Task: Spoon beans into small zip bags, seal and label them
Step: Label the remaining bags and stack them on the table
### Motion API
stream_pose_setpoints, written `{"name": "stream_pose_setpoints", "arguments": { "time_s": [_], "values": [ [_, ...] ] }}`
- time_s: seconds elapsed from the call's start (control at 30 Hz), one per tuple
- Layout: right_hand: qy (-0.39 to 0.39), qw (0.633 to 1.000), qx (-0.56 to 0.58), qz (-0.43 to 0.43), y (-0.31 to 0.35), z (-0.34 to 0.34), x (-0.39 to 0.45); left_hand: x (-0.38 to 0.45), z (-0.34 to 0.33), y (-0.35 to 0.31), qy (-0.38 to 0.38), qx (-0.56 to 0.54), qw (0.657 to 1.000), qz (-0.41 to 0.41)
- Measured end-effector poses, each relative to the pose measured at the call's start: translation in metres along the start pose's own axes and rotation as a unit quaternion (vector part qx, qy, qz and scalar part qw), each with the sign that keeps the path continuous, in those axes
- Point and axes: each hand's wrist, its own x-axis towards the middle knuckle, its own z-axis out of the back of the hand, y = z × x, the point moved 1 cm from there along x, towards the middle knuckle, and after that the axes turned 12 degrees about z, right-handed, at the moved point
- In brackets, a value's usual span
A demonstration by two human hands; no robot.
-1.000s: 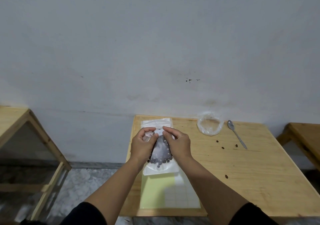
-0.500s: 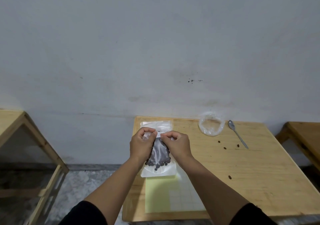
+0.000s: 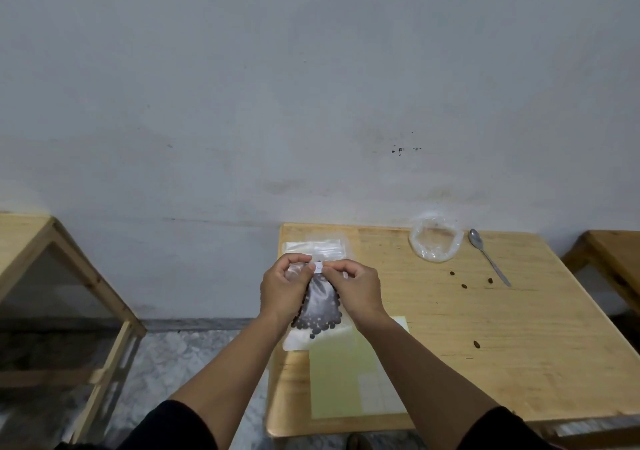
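Both hands, left hand (image 3: pixel 281 288) and right hand (image 3: pixel 356 290), are pinching a bean-filled zip bag (image 3: pixel 320 305) over the wooden desk (image 3: pixel 485 338), which is standing against a grey wall (image 3: pixel 311 85).

Left hand (image 3: pixel 282 293) and right hand (image 3: pixel 356 290): fingertips drew together over the top of the bean bag (image 3: pixel 320 305), from slightly spread a second ago to meeting now. A small white label (image 3: pixel 318 267) came to be pinched between them at the bag's upper edge.

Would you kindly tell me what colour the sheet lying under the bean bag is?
Pale yellow-green; the sheet shows clearly in the head view.
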Motion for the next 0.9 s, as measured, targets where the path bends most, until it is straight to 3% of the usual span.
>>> {"name": "stream_pose_setpoints", "arguments": {
  "time_s": [0.23,0.47,0.9],
  "values": [
    [0.03,0.999,-0.027,0.018,-0.014,0.001,-0.004,0.024,-0.006,-0.003,-0.045,-0.01,0.999,0.015],
    [-0.049,0.996,-0.068,-0.026,-0.035,0.016,0.04,0.05,-0.036,0.001,-0.014,0.085,0.996,0.001],
    [0.073,0.963,-0.257,-0.021,-0.091,0.012,0.1,0.089,-0.072,0.032,-0.026,0.224,0.972,0.066]
  ]
}}
